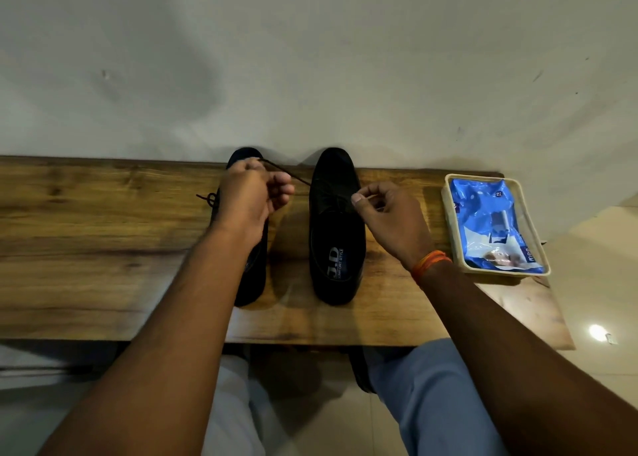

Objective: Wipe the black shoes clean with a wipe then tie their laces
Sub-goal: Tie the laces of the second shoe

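Two black shoes stand side by side on a wooden bench, toes toward the wall. The right shoe shows its printed insole. Its lace runs taut to the left, up to my left hand, which pinches that end above the left shoe. My right hand pinches the other lace end just right of the right shoe's eyelets. The left shoe is mostly hidden under my left hand and forearm; a lace bow sticks out on its left side.
A shallow clear tray holding a blue pack of wipes sits at the bench's right end. A pale wall rises right behind the shoes. My knees are below the bench's front edge, above a tiled floor.
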